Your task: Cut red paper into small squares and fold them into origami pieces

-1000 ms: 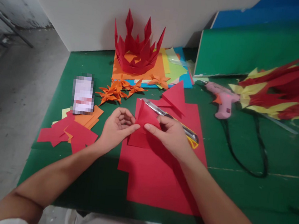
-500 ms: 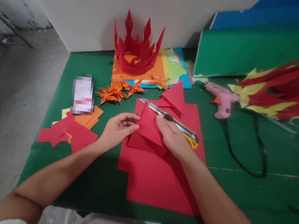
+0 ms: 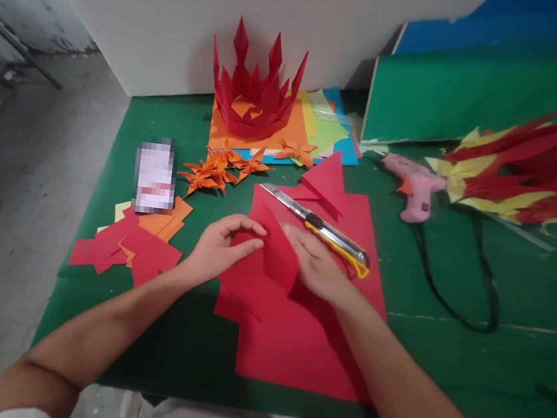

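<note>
A piece of red paper (image 3: pixel 273 252) is lifted and tilted between my hands, with a crease or bend across it. My left hand (image 3: pixel 227 243) pinches its left side between thumb and fingers. My right hand (image 3: pixel 315 263) grips the right side, its fingers partly hidden behind the paper. Below them lie larger red sheets (image 3: pixel 307 353) on the green table. A box cutter (image 3: pixel 326 231) with a yellow and black handle rests on the red sheets just beyond my right hand, blade out. Folded red triangles (image 3: pixel 326 181) lie past the cutter.
A red paper crown (image 3: pixel 253 105) stands on coloured sheets at the back, near orange paper flowers (image 3: pixel 212 171). Left are a phone (image 3: pixel 155 178) and red and orange paper pieces (image 3: pixel 128 245). A pink glue gun (image 3: pixel 415 184) with a black cord and red-yellow paper streamers (image 3: pixel 530 164) lie right.
The red paper has turned and tilted up between my hands. My right hand has drawn slightly back from beside the cutter, uncovering more of its handle; my left hand has shifted slightly right.
</note>
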`<state>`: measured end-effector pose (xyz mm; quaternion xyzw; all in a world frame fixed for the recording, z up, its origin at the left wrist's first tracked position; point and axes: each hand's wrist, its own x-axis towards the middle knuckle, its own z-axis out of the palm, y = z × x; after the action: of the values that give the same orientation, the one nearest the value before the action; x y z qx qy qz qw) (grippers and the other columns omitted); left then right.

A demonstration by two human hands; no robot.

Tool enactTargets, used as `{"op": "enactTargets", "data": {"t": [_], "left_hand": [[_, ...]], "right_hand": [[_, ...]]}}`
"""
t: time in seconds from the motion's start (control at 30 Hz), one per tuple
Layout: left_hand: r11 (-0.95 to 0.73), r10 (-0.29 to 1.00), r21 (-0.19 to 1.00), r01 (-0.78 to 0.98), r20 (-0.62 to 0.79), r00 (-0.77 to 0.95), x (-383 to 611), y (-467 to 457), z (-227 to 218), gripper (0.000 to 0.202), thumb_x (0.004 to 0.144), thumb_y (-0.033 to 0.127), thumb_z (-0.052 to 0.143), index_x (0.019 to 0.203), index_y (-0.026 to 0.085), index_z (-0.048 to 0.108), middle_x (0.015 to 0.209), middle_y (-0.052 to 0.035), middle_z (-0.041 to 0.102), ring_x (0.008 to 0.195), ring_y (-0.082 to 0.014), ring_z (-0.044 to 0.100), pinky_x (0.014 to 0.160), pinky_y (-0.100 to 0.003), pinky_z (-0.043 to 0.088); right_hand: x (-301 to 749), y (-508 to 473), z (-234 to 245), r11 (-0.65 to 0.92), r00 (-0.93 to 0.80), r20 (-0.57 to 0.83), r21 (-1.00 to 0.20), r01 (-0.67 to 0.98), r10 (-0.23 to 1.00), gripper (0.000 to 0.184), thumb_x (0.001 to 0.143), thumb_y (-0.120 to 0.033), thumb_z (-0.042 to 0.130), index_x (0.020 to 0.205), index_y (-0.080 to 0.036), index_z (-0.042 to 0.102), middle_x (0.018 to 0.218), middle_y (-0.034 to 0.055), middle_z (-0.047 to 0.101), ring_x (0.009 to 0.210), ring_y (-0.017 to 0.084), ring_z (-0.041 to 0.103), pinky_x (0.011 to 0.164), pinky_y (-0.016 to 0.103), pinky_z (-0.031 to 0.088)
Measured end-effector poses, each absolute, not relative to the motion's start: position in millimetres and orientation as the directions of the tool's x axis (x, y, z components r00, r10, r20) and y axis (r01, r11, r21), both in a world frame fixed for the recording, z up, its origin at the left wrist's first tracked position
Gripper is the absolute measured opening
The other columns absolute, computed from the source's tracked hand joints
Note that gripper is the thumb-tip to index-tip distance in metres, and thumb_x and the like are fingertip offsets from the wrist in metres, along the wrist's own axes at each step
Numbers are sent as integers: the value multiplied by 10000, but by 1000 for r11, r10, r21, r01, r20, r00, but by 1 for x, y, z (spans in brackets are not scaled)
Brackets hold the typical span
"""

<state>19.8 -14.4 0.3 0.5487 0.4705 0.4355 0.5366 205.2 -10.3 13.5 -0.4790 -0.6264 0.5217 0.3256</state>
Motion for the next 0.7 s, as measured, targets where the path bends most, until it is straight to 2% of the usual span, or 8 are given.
{"op": "enactTargets", "data": {"t": [0.1, 0.2, 0.27, 0.4, 0.53, 0.6, 0.7], "left_hand": [[-132, 980, 962, 238, 89, 180, 18, -15, -3, 84, 787, 256, 709, 858, 216, 732, 866, -47, 716, 962, -190, 621, 954, -351, 480], [-202, 973, 936, 287, 158, 168, 16, -15, -6, 175, 802, 210, 669, 967, 221, 729, 972, -60, 717, 1040, -200, 617, 962, -364, 492], [-201, 975, 931, 305, 159, 157, 16, -15, -8, 252, 797, 208, 669, 1044, 219, 719, 1082, -80, 698, 1119, -218, 602, 995, -386, 482], [-161, 977, 954, 253, 118, 175, 16, -16, -9, 260, 817, 225, 646, 1064, 222, 724, 1190, -97, 671, 1177, -236, 595, 1034, -402, 470], [-65, 988, 989, 136, 45, 148, 17, -16, -10, 319, 744, 280, 739, 1055, 213, 730, 1211, -102, 665, 1136, -231, 630, 969, -359, 524], [-5, 993, 995, 101, -7, 119, 16, -15, -9, 299, 736, 349, 749, 995, 199, 747, 1195, -108, 672, 1083, -226, 656, 943, -353, 539], [34, 997, 992, 124, -43, 71, 16, -14, -5, 297, 798, 457, 680, 906, 193, 762, 1083, -98, 721, 1060, -224, 665, 989, -372, 512]], "right_hand": [[204, -11, 14, -7, -374, -114, -961, 277, 920, 551, 908, -679, 374, 1014, -246, 697, 1068, 79, 722, 1009, 258, 665, 926, 416, 521], [204, -11, 14, -18, -342, -119, -958, 285, 932, 552, 902, -670, 406, 1181, -270, 664, 1303, 75, 647, 1241, 274, 571, 1084, 455, 423], [204, -11, 13, -36, -331, -136, -956, 292, 934, 545, 901, -647, 440, 1258, -280, 628, 1373, 68, 603, 1304, 279, 523, 1116, 471, 391], [204, -10, 9, -59, -349, -152, -963, 262, 925, 578, 872, -550, 574, 1380, -278, 527, 1435, 69, 545, 1324, 291, 500, 1096, 473, 418], [206, -8, 4, -63, -418, -147, -976, 207, 896, 636, 850, -448, 641, 1436, -289, 450, 1343, 78, 609, 1213, 285, 589, 1010, 468, 496], [207, -8, 2, -71, -427, -154, -976, 204, 891, 650, 841, -412, 653, 1441, -283, 440, 1334, 79, 613, 1198, 281, 598, 1001, 463, 504], [209, -7, 1, -80, -415, -166, -973, 216, 895, 659, 822, -384, 668, 1433, -263, 453, 1379, 87, 581, 1227, 281, 579, 1030, 461, 485]]}}
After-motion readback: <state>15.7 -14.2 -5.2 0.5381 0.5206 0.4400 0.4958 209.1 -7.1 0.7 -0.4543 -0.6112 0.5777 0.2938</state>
